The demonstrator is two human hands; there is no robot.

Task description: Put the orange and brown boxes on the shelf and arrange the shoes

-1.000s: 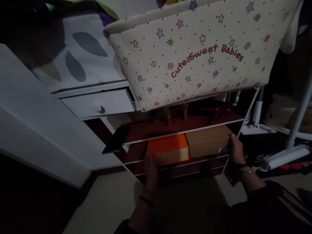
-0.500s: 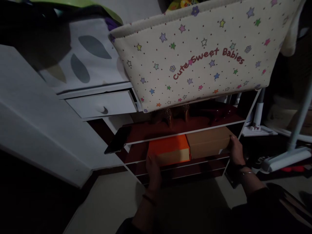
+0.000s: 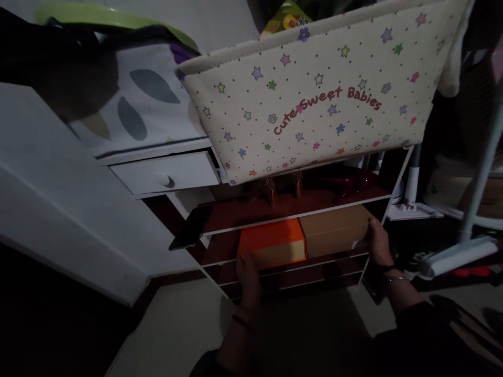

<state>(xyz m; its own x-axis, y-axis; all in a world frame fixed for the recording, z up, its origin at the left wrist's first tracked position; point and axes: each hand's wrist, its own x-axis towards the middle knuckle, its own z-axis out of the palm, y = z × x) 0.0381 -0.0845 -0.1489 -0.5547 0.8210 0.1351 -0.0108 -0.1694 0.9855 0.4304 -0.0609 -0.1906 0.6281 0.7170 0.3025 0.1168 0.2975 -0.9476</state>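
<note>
The left hand (image 3: 248,277) is at the left end of the orange box (image 3: 271,241), grasping it by the front corner, its other fingers partly hidden. The right hand (image 3: 380,243) grasps the right end of the brown box (image 3: 336,229), with the fingertips on the front corner near the top. The two boxes lie side by side, touching, between the hands on the rack's second shelf, just under the upper shelf (image 3: 231,212). The orange box shows a pale front side. On the upper shelf stand gold heels (image 3: 271,193), with dark red shoes (image 3: 353,180) to their right, both dim in the shadow. A dark slab (image 3: 190,228) juts over that shelf's left end. Above hangs the front of a cream basket (image 3: 326,125), printed with stars and "Cute Sweet Babies". To its left is a white drawer (image 3: 137,175) with a round knob (image 3: 165,180), under a leaf-print cloth (image 3: 157,99). A dark band and a bright bracelet (image 3: 396,278) circle the right wrist. At far right, a pale pole (image 3: 479,178) slants down to a white head.
</note>
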